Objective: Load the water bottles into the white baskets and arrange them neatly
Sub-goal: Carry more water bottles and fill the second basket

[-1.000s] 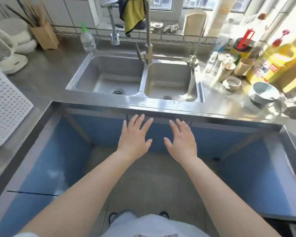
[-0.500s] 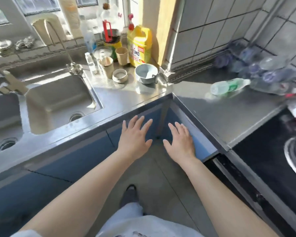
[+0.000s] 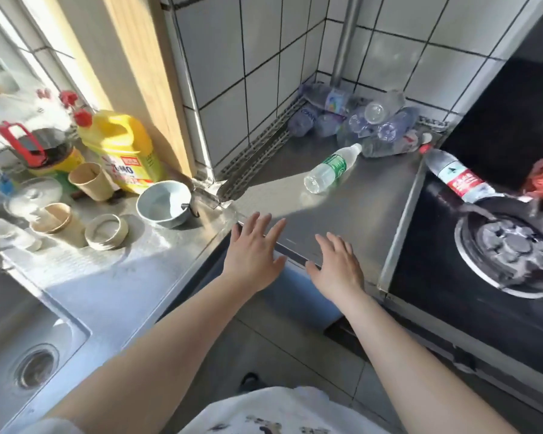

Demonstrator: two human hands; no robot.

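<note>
Several clear water bottles (image 3: pixel 370 126) lie heaped in the tiled corner of the steel counter (image 3: pixel 351 202). A bottle with a green label (image 3: pixel 331 169) lies on its side in front of the heap. Another with a red label (image 3: pixel 458 177) lies across the stove edge. My left hand (image 3: pixel 254 252) and my right hand (image 3: pixel 337 264) hover side by side over the counter's front edge, fingers straight and spread, holding nothing. No white basket is in view.
A black gas stove (image 3: pixel 489 245) with a burner fills the right. At the left stand a yellow jug (image 3: pixel 119 151), paper cups (image 3: pixel 90 180), a grey bowl (image 3: pixel 163 203) and a lid ring (image 3: pixel 106 231). The sink (image 3: pixel 22 355) is at lower left.
The view has swung right, from the sink and white basket to the corner counter with the bottles and the stove. Both hands stay outstretched and empty in front of me.
</note>
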